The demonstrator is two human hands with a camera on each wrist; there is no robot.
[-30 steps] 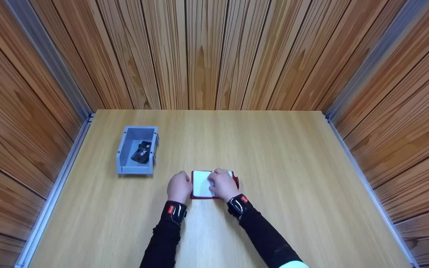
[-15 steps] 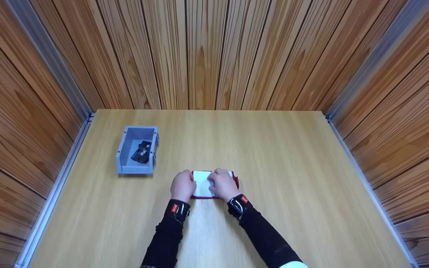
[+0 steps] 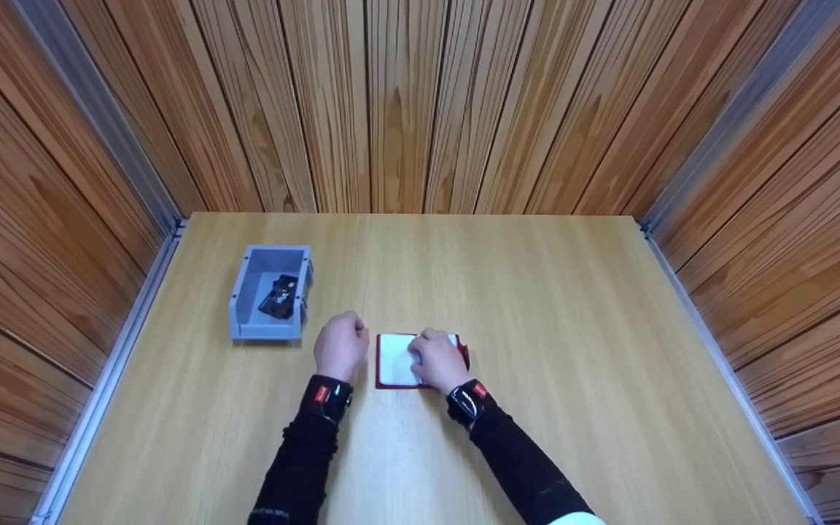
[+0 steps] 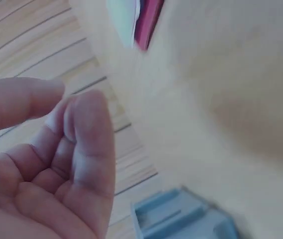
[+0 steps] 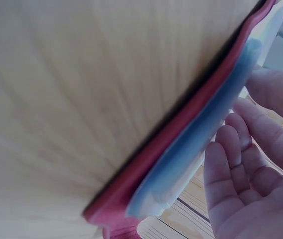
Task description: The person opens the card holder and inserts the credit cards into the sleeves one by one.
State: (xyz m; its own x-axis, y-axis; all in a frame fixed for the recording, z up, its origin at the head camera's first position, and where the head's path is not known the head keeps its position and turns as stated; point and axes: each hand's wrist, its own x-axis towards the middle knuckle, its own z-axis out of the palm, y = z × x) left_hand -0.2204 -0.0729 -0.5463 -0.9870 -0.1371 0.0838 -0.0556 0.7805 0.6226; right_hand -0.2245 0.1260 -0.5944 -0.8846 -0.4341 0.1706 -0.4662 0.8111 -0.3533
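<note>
Covering notebook (image 3: 396, 359), right hand (image 3: 436, 361), fingertips hidden

One notebook (image 3: 398, 361), one grey bin (image 3: 269, 293), two hands.

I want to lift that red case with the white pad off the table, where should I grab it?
Pinch the red case by its bare left edge, coming from the left hand side. It lies flat; the right hand covers its right part.

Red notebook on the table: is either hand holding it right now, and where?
The right hand rests on the red notebook, over the right part of its white page, fingers curled; a true grip cannot be told. The left hand is beside it, holding nothing.
</note>
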